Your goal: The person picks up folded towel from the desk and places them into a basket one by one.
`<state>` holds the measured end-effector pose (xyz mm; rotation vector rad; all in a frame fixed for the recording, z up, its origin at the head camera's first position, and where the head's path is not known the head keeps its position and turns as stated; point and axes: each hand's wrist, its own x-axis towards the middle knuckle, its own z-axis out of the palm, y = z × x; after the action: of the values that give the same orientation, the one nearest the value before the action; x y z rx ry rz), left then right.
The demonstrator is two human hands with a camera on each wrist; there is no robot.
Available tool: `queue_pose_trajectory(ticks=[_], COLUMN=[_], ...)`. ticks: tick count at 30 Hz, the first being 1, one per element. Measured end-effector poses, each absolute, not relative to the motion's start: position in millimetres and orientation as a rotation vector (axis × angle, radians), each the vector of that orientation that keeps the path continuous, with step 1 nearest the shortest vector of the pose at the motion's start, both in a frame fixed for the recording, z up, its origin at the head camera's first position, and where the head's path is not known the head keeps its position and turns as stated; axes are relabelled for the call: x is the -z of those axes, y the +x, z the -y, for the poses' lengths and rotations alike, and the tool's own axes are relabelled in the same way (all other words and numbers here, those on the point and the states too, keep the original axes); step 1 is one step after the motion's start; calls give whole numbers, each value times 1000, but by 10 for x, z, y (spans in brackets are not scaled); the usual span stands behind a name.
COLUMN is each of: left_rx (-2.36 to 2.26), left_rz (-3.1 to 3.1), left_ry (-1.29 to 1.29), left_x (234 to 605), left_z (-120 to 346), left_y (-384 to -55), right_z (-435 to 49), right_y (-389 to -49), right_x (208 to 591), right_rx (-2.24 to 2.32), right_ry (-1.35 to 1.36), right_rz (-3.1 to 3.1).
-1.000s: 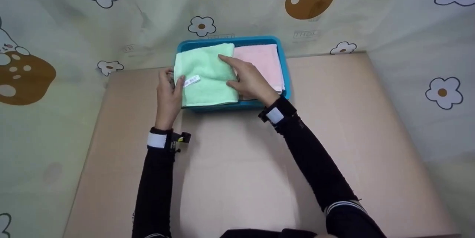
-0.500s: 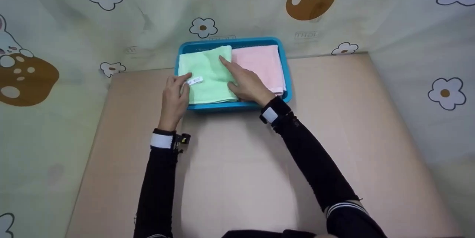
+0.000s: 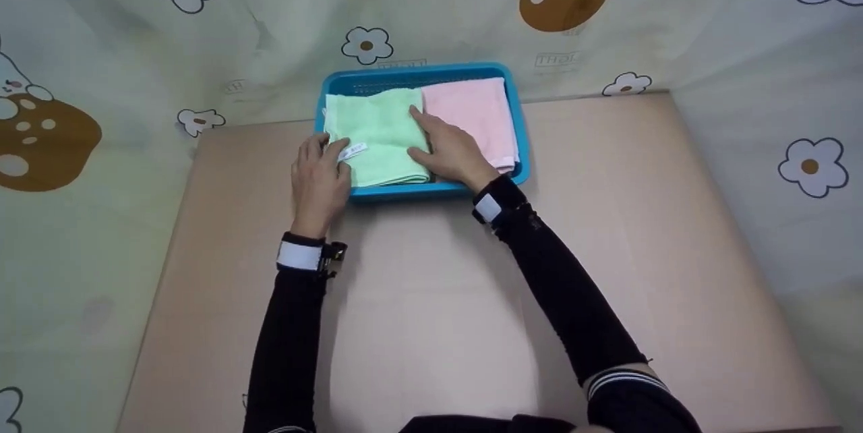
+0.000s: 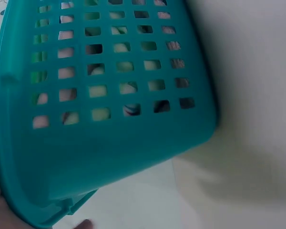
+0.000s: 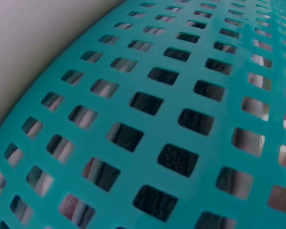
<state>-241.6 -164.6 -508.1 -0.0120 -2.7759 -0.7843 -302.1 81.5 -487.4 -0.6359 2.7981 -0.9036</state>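
A blue-green plastic basket (image 3: 418, 71) stands against the back wall with two folded towels inside. The light green towel (image 3: 377, 119) fills its left half, a small white label (image 3: 353, 151) on top. Beside it on the right lies a pink towel (image 3: 470, 109). My left hand (image 3: 320, 180) reaches over the basket's front left corner, fingers at the green towel's left edge and label. My right hand (image 3: 455, 150) rests with extended thumb and forefinger along the green towel's right edge, its remaining fingers hidden. Both wrist views are filled by the perforated basket wall (image 4: 109, 157).
The basket sits at the rear edge of a light tan tabletop (image 3: 431, 311). A patterned cloth (image 3: 270, 28) with flowers and cartoon rabbits rises behind it and along both sides.
The green towel has settled lower into the basket, its left edge now inside the rim. My left hand has shifted from gripping that edge to lying over the corner; my right hand stays nearly in place.
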Motion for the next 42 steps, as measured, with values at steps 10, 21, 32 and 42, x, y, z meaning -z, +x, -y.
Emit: queue_pose_trajectory(ticks=[10,21,32,42], left_rx=[657,696,616,615], left_rz=[2839,2930,3004,2995], left_ry=[-35,-61,-64,-43], left_x=[5038,5008,4978,5025], left_z=[1688,1664,1659,1676], left_y=[-2400,-2411,-2408,-2416], right_z=[-738,-766,-753,-719], right_y=[-3023,-2960,-2935,-2950], right_x=[4871,4894,4872,4881], right_rx=[722,652,618,546], right_ry=[-610,-625,-622,-634], right_rz=[-2833,-2841,-2828,-2828])
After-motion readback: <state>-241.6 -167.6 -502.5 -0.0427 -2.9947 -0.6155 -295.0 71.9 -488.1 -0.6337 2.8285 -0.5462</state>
